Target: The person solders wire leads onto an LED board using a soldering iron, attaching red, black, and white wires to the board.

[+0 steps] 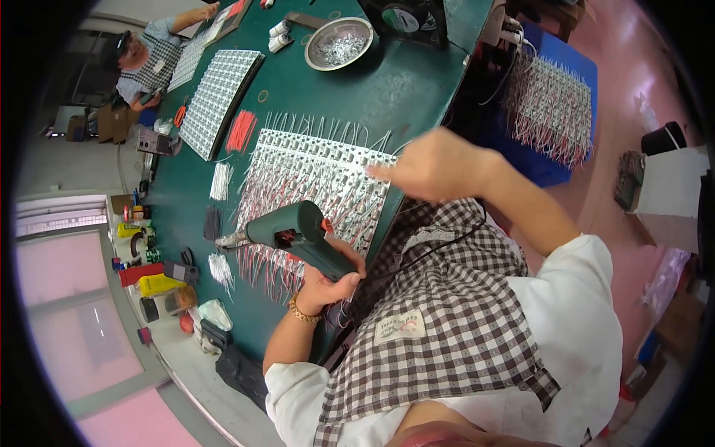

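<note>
My left hand, with a bracelet at its wrist, is wrapped round the handle of a green soldering gun. The gun's metal tip points left, over the lower left part of a panel of small white circuit boards. Many thin white and red wires stick out of this panel. My right hand is curled closed at the panel's upper right corner, its fingertips at the boards; what they pinch, if anything, is too small to make out. Bundles of red wires, white wires and black wires lie left of the panel.
A second panel lies farther back on the green table. Beyond are a metal bowl of small shiny parts and a black fan. Wired boards fill a blue crate at right. A co-worker sits at far left.
</note>
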{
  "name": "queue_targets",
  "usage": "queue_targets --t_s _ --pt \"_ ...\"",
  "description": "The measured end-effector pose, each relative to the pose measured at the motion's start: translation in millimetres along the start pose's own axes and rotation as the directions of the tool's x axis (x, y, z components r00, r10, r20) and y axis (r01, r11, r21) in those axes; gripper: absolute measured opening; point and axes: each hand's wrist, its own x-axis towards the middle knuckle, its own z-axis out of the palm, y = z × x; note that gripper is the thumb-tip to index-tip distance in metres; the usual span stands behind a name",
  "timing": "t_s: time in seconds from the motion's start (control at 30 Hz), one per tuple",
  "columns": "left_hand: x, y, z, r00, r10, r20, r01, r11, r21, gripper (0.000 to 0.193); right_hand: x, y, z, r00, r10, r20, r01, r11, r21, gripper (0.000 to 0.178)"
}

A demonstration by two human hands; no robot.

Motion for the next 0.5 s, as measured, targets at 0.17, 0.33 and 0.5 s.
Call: queue_targets --t_s 0.17,0.33,0.5 --pt "7.0 4.1 4.1 0.995 -0.014 -0.101 0.008 0.998 -0.057 0.032 19.7 82.6 5.4 0.978 0.141 -0.157 -0.160 0.980 -0.118 0.042" --pt "1.5 14.7 11.1 0.984 -0.019 -0.179 0.008 0.998 -0.064 0.032 40.6 4.5 -33.2 0.923 0.247 -0.295 -0.147 0.935 0.322 0.034" --pt "8.9 49.2 4.9 0.986 -0.073 -0.148 0.082 0.995 0.058 0.028 17.3 -97.1 -6.9 0.974 0.221 -0.054 -0.113 0.676 0.729 0.041"
